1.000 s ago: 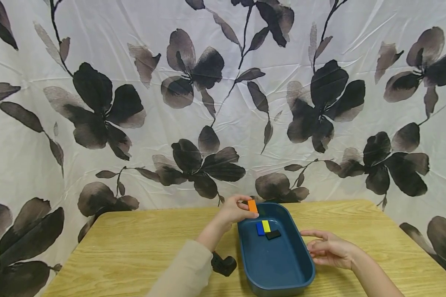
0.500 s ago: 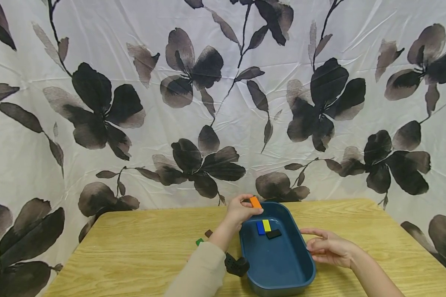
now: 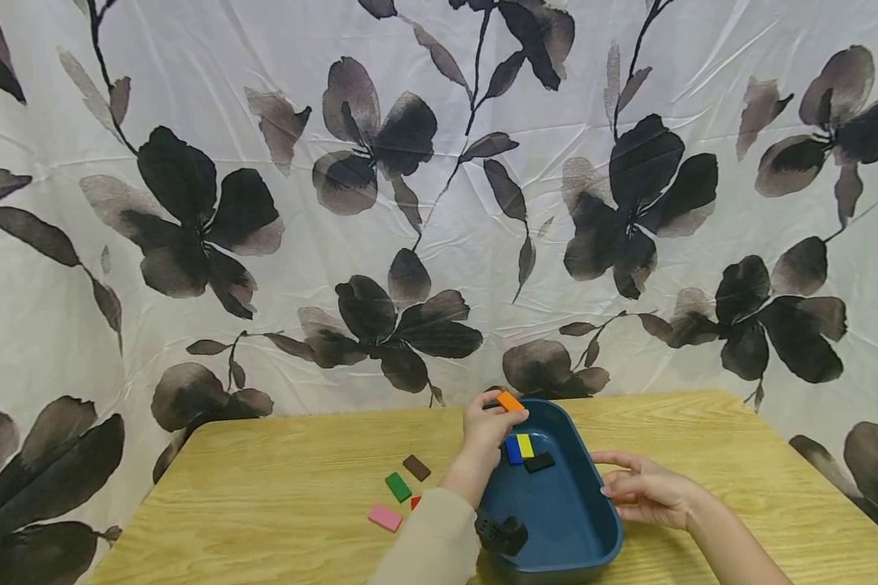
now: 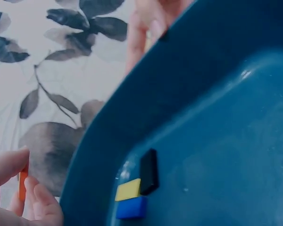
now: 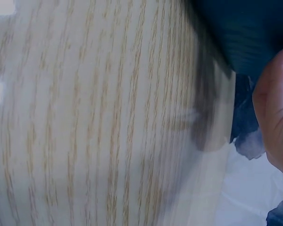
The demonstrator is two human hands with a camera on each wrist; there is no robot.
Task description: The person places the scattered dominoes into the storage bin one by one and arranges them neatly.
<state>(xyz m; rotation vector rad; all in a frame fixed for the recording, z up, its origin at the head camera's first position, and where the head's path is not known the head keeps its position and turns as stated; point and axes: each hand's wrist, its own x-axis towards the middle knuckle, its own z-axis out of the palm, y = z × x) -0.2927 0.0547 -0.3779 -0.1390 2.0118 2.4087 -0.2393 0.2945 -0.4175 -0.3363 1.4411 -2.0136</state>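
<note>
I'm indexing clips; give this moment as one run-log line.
left grip: pinches orange block by far end of bin | right grip: at bin's right side | in bin: blue block, yellow block, black block

The head camera looked forward and down from the person's head, farther back than the wrist views, taking in the floral sheet (image 3: 457, 219), wood-grain tabletop (image 3: 278, 471), dark blue tub (image 3: 556, 512), left hand (image 3: 488, 424) and right hand (image 3: 654, 491). The left wrist camera looked closely into the tub, tilted so the rim ran diagonally; it shared with the head view both hands, the orange block (image 3: 510, 401) and the black (image 3: 539, 462), yellow (image 3: 525, 445) and blue blocks (image 3: 513, 450). The right wrist camera faced low along the tabletop, rolled sideways, near the tub's outer wall; it shared the right hand, tub and sheet with both other views.
</note>
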